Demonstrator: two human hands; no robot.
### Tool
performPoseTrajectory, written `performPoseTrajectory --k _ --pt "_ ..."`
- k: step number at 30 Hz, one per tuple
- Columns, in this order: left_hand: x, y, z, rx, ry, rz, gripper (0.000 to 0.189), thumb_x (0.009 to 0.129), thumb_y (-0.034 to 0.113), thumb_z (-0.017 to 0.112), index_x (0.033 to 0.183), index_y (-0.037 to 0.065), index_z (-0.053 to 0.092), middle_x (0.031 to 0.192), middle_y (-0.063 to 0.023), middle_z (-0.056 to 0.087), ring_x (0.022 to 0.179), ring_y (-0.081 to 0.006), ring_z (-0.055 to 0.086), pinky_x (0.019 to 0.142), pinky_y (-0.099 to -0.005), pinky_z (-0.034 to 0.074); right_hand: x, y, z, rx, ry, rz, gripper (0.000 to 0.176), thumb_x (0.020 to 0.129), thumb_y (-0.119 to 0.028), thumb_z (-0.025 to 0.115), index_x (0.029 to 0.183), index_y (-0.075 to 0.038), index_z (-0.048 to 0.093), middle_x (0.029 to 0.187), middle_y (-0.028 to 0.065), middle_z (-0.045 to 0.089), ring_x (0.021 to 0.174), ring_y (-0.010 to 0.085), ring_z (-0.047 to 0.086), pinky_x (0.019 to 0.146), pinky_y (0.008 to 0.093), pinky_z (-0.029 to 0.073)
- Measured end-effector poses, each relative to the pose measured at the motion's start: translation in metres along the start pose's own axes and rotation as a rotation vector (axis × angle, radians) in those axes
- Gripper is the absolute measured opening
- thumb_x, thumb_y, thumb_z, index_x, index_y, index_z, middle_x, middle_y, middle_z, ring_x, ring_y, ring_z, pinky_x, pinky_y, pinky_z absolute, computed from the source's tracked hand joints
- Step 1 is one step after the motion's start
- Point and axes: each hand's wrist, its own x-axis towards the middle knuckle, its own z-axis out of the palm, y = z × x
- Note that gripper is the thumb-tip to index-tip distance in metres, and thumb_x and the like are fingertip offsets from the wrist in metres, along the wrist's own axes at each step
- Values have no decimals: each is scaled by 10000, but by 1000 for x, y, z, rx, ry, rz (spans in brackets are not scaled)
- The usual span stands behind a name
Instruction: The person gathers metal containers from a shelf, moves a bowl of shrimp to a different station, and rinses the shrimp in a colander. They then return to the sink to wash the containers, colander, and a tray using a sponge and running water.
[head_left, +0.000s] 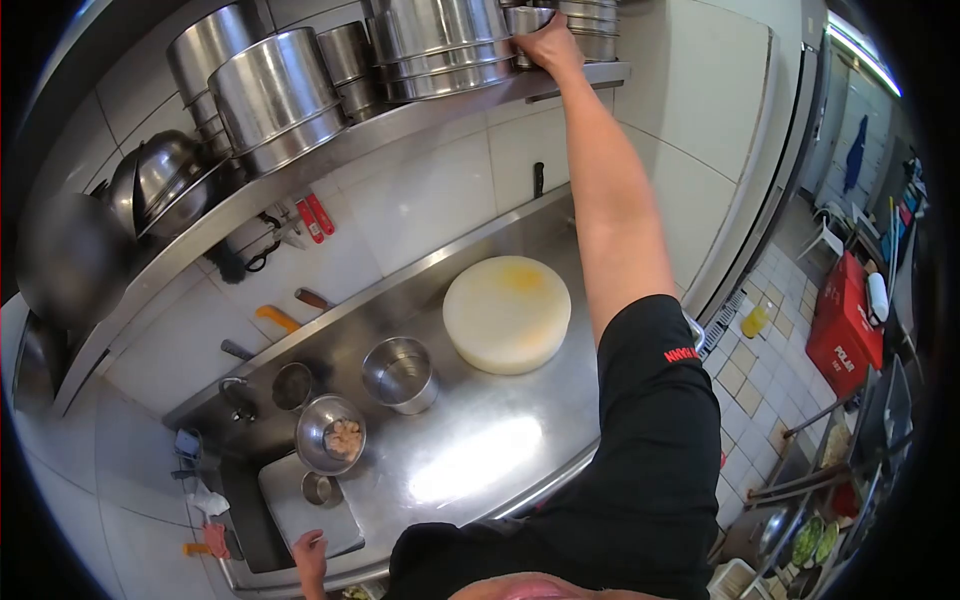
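My right hand (552, 46) is raised to the steel shelf (400, 125), its fingers closed on a small steel container (528, 20) among larger steel pots. My left hand (310, 548) hangs low by the sink's front edge, fingers loosely bent, nothing visible in it. Near it, a small steel cup (320, 487) stands on a pale rectangular board (290, 492) over the sink. Behind that sits a steel bowl (312, 420) with pale pinkish food pieces (343, 440). An open steel pot (399, 375) and a thick round white chopping block (505, 312) are further right.
Big steel pots (275, 100) and stacked bowls (175, 180) crowd the shelf. Knives with an orange handle (277, 318) and red handles (314, 218) hang on the tiled wall. A tap (237, 398) rises behind the sink. A red cooler box (845, 318) stands on the floor at right.
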Motion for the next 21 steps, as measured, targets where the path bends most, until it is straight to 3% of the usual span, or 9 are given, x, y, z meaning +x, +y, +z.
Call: performPoseTrajectory --k 5,9,12,13,14,17,19,21 --pt "3 42 31 -36 -124 30 284 805 92 673 1058 -35 685 920 -143 709 832 -205 680 758 -314 522 10 10 -12 427 -2 35 898 597 -432 851 1220 115 507 1153 252 636 1071 328 628 918 395 495" --pt "14 117 55 -6 -235 102 266 828 92 666 1067 -24 680 960 -142 707 889 -211 679 796 -316 521 18 33 -12 396 128 61 934 592 -404 851 1274 108 469 1159 223 618 1073 307 606 897 379 494" --pt "43 126 86 -128 -293 298 266 835 71 670 1079 -37 671 937 -102 691 888 -170 651 809 -295 512 -1 34 -35 860 121 120 847 612 -367 845 1253 60 491 1079 161 629 1001 256 610 841 356 503" --pt "47 152 88 -151 -329 367 257 838 81 679 1074 -20 676 993 -119 693 925 -196 659 840 -312 513 -15 32 -49 1054 62 154 656 683 -312 807 1195 -6 534 1021 88 621 943 179 597 780 321 502" --pt "53 191 95 -177 -363 436 248 841 91 688 1069 -3 681 1049 -137 694 962 -222 667 870 -329 515 -30 42 -56 1189 32 113 549 764 -306 749 1190 -25 544 1025 68 641 923 167 618 808 339 517" --pt "69 291 118 -385 -437 623 311 843 87 697 1138 -1 654 1136 -135 672 1050 -222 643 929 -332 492 -130 52 -77 1621 -35 212 403 866 -262 663 1200 -57 567 1098 50 656 982 184 637 877 377 522" --pt "64 374 130 -456 -414 812 405 838 115 712 1214 -1 616 1220 -155 635 1104 -251 620 964 -342 466 -237 26 -92 1649 -32 235 473 876 -270 630 1285 -54 529 1189 79 633 1080 243 619 929 414 508" --pt "56 435 149 -417 -257 998 495 814 165 745 1260 12 592 1228 -177 622 1132 -296 604 994 -372 448 -336 46 -82 1810 -131 420 347 859 -256 653 1142 -57 620 1182 98 646 1095 262 617 964 436 498"
